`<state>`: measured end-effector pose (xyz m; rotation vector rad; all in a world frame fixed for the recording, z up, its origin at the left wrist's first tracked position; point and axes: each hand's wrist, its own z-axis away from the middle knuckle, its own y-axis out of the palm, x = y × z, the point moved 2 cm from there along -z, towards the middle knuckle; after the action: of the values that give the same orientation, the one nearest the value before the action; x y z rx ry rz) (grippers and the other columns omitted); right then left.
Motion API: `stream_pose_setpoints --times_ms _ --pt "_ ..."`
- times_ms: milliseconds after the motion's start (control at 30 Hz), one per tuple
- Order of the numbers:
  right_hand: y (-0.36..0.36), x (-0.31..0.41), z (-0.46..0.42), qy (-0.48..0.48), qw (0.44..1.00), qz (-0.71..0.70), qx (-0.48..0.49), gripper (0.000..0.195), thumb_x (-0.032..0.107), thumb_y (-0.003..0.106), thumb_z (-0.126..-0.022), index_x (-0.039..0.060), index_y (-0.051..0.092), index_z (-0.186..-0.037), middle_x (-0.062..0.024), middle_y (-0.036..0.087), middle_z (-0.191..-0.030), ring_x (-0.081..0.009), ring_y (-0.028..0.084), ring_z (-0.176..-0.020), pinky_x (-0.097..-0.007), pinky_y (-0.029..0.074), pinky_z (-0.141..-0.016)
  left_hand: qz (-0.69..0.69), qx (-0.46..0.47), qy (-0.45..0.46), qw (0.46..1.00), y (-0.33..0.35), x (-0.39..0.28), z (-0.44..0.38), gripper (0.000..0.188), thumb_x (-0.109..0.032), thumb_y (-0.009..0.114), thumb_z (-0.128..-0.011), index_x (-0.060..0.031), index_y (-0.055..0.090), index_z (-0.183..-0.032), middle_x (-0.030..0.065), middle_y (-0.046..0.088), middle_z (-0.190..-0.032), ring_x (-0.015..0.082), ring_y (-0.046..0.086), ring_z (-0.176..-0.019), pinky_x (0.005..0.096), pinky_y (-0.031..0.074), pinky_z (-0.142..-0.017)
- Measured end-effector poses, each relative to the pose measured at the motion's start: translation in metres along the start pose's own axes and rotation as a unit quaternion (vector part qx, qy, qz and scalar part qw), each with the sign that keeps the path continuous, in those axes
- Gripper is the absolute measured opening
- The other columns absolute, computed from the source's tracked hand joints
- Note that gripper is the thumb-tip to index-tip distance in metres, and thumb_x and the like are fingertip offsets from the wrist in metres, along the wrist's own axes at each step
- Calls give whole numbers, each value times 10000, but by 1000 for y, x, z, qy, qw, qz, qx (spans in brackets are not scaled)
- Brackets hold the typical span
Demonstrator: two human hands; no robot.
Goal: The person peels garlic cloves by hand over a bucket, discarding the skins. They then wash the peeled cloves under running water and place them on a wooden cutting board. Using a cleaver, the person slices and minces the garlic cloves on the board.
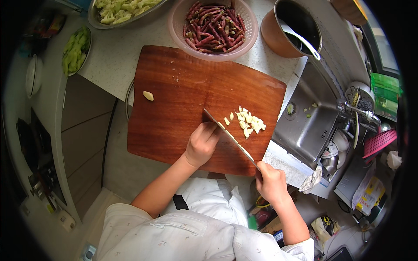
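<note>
My right hand grips the handle end of a kitchen knife, whose blade runs up and left across a wooden cutting board. Against the left side of the blade, near its far end, rest the bent fingers of my left hand; anything under those fingers is hidden. Pale slivers, apparently garlic, lie along the blade's right side. To the right of the knife is a loose pile of chopped garlic. One whole peeled clove lies apart near the board's left edge.
Behind the board, a pink plastic basket holds cut purple bean pods. Beside it stands a pot with a white ladle. A steel sink is at the right. A bowl of cauliflower and a plate of sliced green vegetable are at far left.
</note>
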<state>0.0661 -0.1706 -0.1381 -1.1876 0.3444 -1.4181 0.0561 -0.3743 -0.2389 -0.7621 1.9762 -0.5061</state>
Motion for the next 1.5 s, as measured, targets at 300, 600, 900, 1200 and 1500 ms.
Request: stream_pose_setpoints --times_ms 300,600,900,1200,1500 --pt "12 6 -40 -5 998 -53 -36 230 -2 592 -728 63 496 -926 -150 593 -758 -381 593 -666 -446 491 -570 2 10 -7 1000 2 1 -1 302 37 567 -618 46 632 -912 138 601 -896 279 579 -773 358 516 -676" --pt "9 -8 -8 55 994 -80 -57 155 17 604 -767 59 508 -881 -148 595 -753 -371 593 -673 -433 482 -572 13 4 -8 1000 -2 -1 -7 314 51 605 -612 44 626 -925 117 587 -890 260 563 -734 332 493 -629" --pt "16 4 11 25 995 -20 -92 198 -42 623 -695 51 523 -838 -134 568 -696 -347 592 -611 -402 469 -519 20 32 11 999 -1 6 -5 263 48 587 -615 37 629 -874 127 601 -889 270 562 -765 333 491 -652" --pt "23 14 -11 9 998 31 -55 322 -15 642 -605 71 483 -871 -112 549 -736 -304 603 -635 -407 488 -523 14 24 4 1000 0 5 -7 237 37 580 -606 19 645 -833 118 607 -869 287 570 -812 342 503 -679" --pt "11 3 8 3 998 31 -49 258 -24 598 -651 80 503 -867 -106 545 -701 -321 599 -598 -422 478 -504 21 21 -6 1000 -1 5 -7 233 54 569 -594 27 639 -814 125 600 -830 296 576 -785 355 512 -677"
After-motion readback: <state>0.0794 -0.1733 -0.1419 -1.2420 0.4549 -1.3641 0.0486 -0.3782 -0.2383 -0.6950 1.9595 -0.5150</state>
